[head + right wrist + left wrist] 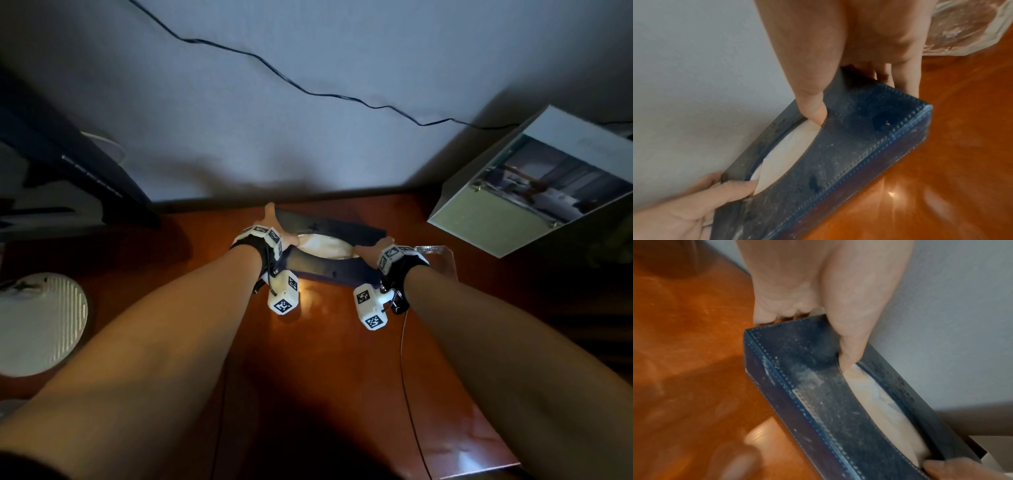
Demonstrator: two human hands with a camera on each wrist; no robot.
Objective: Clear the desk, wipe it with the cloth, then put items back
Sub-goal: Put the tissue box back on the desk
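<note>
A dark blue tissue box with white tissue showing in its oval slot lies along the wall at the back of the wooden desk. My left hand grips its left end, with the thumb on top at the slot's tip and the fingers round the end wall. My right hand grips the right end the same way, thumb at the slot's other tip. The dusty box top shows in the left wrist view and the box fills the right wrist view. Whether its base touches the desk is hidden.
A clear plastic item sits just right of my right hand. A picture-printed carton stands at the right. A white ribbed disc lies at the left and a dark screen-like object stands behind it. A black cable runs across the wall.
</note>
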